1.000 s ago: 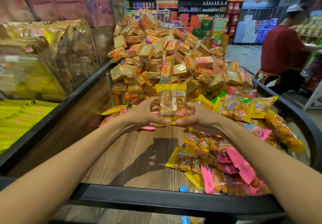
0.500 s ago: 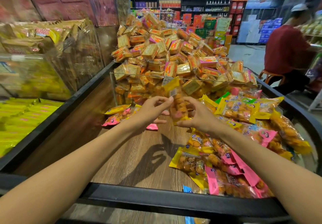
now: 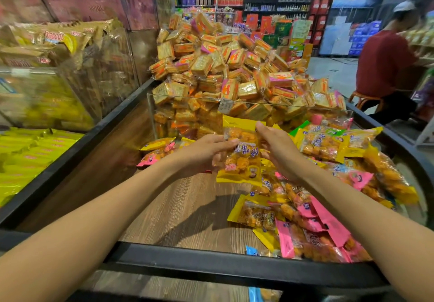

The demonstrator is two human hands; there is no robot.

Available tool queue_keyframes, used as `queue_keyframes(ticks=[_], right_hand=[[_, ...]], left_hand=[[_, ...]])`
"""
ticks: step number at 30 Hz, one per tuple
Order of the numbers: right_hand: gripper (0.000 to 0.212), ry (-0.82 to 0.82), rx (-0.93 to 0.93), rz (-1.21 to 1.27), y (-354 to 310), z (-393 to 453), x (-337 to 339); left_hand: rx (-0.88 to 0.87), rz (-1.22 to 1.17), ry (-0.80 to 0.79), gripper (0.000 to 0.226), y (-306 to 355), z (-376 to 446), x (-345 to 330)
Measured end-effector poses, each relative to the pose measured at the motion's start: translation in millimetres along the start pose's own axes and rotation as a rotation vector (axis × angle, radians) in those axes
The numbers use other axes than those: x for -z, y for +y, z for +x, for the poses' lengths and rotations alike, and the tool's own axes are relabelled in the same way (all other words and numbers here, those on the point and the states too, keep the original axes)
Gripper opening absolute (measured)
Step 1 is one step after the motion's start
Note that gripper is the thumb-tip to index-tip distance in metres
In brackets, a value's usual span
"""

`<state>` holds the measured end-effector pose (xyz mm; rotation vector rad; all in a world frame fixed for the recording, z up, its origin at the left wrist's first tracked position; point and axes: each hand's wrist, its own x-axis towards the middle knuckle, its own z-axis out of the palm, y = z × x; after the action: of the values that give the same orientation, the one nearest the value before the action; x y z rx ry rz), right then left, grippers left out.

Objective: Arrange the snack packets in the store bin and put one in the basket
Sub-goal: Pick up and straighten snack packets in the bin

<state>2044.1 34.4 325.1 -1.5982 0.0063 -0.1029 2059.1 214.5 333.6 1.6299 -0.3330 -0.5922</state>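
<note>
Along the left edge, flat yellow packets [image 3: 35, 151] are lying in the neighbouring compartment, beyond the black rail [image 3: 77, 158] of the store bin. Two loose packets [image 3: 157, 150] are sitting at the far left corner of the wooden bin floor [image 3: 178, 212]. The left hand [image 3: 204, 153] is pinching the left edge of a yellow snack packet [image 3: 243, 153], its grip closed on it with the thumb over the front. The packet is hanging upright above the middle of the bin, in front of the clear divider [image 3: 187, 116] and the heaped cracker packs [image 3: 225, 66]. The right hand [image 3: 279, 151] is gripping the packet's right edge, fingers curled behind it. Further right, a pile of yellow and pink packets [image 3: 328, 196] is covering the bin's right side. A person in a red shirt [image 3: 382, 64] is sitting at the far right.
</note>
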Motion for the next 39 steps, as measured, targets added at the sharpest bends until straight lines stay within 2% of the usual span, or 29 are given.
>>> queue_keyframes(ticks=[1,4,7,10,12,15,17,19,21,24,28,33,36,37,39], right_hand=[[0.027,0.004,-0.001,0.012,0,0,0],[0.030,0.028,0.045,0.004,1,-1,3],[0.041,0.030,0.073,-0.060,4,-1,3],[0.042,0.004,0.089,-0.076,5,-3,-1],[0.041,-0.042,0.061,-0.064,3,-3,-1],[0.029,-0.195,-0.024,-0.099,0,-7,0],[0.032,-0.295,-0.089,-0.133,0,-9,0],[0.031,-0.325,-0.088,-0.118,0,-11,-1],[0.028,-0.290,-0.053,-0.112,0,-11,-1],[0.029,-0.237,-0.030,-0.076,-1,-10,3],[0.033,-0.229,-0.048,-0.055,0,-7,5],[0.017,-0.200,-0.024,-0.051,1,-4,4],[0.020,-0.116,0.009,-0.075,1,-2,7],[0.021,-0.081,0.040,-0.147,3,-1,8],[0.020,-0.016,0.192,-0.509,6,1,11]], left_hand=[[0.005,-0.005,-0.018,0.059,-1,0,-1],[-0.002,0.018,0.017,0.033,2,1,-3],[-0.065,0.034,0.100,0.036,1,6,-3],[-0.150,0.094,0.152,0.033,-3,5,1],[-0.188,0.102,0.188,0.030,-4,5,3],[-0.214,0.089,0.249,0.032,-5,5,4],[-0.214,0.069,0.294,0.033,-5,6,7],[-0.208,0.059,0.313,0.038,-3,4,7],[-0.194,0.054,0.274,0.041,1,4,8],[-0.174,0.070,0.170,0.023,4,2,9],[-0.157,0.100,0.127,0.037,1,1,10],[-0.147,0.095,0.260,0.053,1,2,18],[-0.103,0.055,0.377,0.054,-1,7,33],[-0.083,0.067,0.416,0.053,-1,11,41],[-0.033,0.153,0.494,0.057,-3,23,59]])
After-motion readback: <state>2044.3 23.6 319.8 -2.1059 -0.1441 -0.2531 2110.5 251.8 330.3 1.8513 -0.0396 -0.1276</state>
